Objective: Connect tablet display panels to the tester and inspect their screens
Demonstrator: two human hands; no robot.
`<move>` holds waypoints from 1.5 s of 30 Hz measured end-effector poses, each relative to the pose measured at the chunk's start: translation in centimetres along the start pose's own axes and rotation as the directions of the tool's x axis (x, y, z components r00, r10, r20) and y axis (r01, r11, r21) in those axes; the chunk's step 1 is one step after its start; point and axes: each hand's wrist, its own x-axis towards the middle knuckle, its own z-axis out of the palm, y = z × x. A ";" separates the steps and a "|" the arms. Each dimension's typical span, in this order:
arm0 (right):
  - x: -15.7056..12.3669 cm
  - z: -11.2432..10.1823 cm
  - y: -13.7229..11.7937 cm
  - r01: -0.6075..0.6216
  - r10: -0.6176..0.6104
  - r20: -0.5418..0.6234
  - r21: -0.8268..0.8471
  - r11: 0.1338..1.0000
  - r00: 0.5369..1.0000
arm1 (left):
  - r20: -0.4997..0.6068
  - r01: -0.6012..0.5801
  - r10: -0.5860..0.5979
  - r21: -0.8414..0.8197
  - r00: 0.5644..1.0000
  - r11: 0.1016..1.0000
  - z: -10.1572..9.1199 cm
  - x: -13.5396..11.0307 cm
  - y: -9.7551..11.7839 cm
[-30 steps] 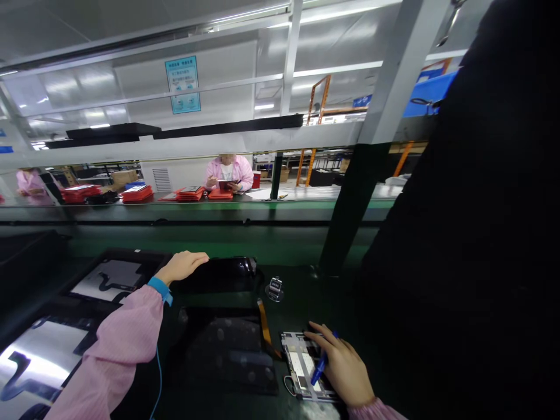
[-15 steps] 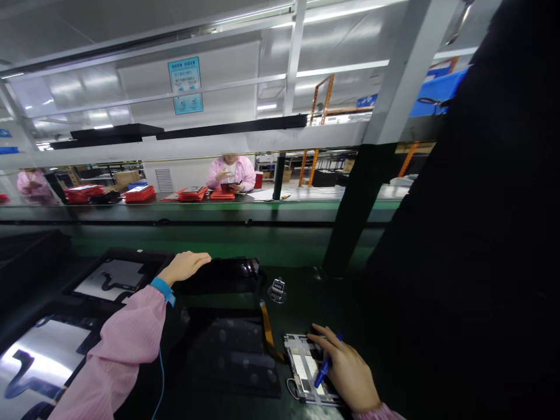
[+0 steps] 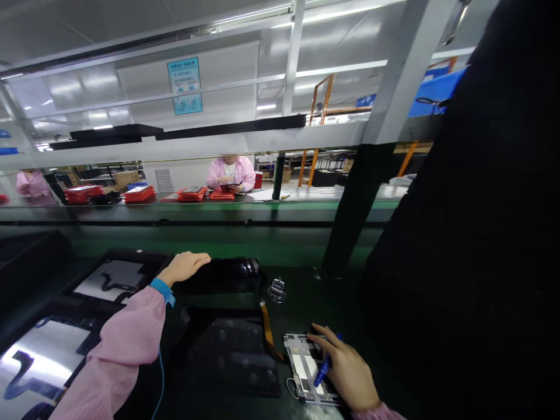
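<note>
My left hand (image 3: 186,266), with a blue wrist strap (image 3: 163,290), grips the upper left edge of a glossy black display panel (image 3: 231,275), which looks tilted up; its thumb is hidden. Below that panel lies a dark, smudged screen (image 3: 230,353). An orange flex cable (image 3: 268,331) runs from beside it toward an open circuit board assembly (image 3: 301,364) with white and silver parts. My right hand (image 3: 350,373) rests over this assembly, fingertips touching its upper part, with a blue pen (image 3: 322,370) held in it, the pen's lower end over the board.
Two dark panels with silver backs, one farther (image 3: 111,279) and one nearer (image 3: 41,356), lie at left. A small metal device (image 3: 277,290) stands beyond the board. A dark post (image 3: 361,204) rises behind. Across the bench a co-worker (image 3: 231,174) sits near red stacks (image 3: 191,194).
My two hands and the parts under them stay where they were. Across the bench, the co-worker's raised hand has come down toward the item in front of them.
</note>
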 end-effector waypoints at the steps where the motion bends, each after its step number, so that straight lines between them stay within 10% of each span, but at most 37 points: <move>1: 0.0 0.0 0.0 0.004 -0.004 0.002 0.000 1.000 1.000 | 0.000 0.001 -0.001 -0.001 1.000 1.000 0.0 0.0 0.0; 45: -0.1 1.0 0.4 0.031 -0.030 -0.077 0.007 1.000 0.997 | -0.007 0.015 -0.015 -0.008 1.000 1.000 0.0 -0.1 0.1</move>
